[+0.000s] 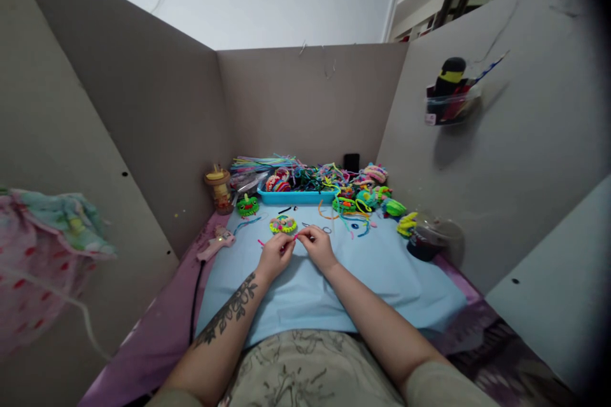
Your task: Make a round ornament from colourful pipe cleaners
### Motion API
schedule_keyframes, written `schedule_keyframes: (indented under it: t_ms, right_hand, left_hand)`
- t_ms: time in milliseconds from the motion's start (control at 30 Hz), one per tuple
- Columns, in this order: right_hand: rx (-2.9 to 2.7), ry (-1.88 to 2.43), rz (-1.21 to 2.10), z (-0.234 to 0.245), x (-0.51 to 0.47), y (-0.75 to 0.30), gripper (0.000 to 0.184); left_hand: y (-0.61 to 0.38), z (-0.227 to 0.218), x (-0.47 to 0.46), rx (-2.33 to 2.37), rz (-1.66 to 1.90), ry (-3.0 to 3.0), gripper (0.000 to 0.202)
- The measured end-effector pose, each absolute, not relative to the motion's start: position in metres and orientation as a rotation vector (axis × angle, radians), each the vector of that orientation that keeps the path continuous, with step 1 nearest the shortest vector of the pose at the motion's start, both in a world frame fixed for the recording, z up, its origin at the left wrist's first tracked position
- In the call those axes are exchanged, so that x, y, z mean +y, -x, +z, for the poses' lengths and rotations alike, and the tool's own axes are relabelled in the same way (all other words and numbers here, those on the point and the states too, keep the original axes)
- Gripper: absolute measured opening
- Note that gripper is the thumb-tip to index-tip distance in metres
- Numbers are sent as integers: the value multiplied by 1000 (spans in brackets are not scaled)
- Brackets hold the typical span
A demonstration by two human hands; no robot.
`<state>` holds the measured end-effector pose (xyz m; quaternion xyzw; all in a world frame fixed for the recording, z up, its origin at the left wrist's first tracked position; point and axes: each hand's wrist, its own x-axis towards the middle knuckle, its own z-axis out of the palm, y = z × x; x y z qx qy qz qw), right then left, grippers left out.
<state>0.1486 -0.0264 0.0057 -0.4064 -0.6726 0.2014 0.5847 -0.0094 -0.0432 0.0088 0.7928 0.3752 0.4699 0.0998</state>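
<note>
"What's in your grip?"
"A thin, vivid pink strip [296,237], pinched in the fingertips of both my left hand [278,250] and my right hand [315,243]."
"How does it look?"
"Slim; a short bit shows between my hands, and a pink end pokes out at the left. My fingers hide the rest."
"Where is it?"
"Over the pale blue cloth [372,280], near a yellow-green fuzzy piece [283,226]."
</note>
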Motion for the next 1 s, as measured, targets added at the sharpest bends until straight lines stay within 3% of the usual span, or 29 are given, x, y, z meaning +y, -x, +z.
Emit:
schedule_keyframes:
  t_ms: [267, 400, 500, 733, 1000]
  right_hand:
    - [-1442, 905, 1009, 2, -20, -147, 15]
    - [-1392, 899, 1096, 0, -18, -145, 18]
    - [-1443, 906, 1001, 0, -17, -145, 16]
    - [-1610, 969, 380, 3, -26, -143, 7]
    - [-1678, 962, 368, -1, -26, -142, 13]
  left_hand:
    - [11, 0, -36, 1125, 1361, -2395, 20]
    - [11, -3, -35, 1191, 1326, -2455, 24]
    - [10, -1, -36, 1231, 1327, -2438, 20]
    - [8, 5, -39, 1324, 1360, -2418, 13]
    - [9, 3, -39, 1378, 1257, -2565, 17]
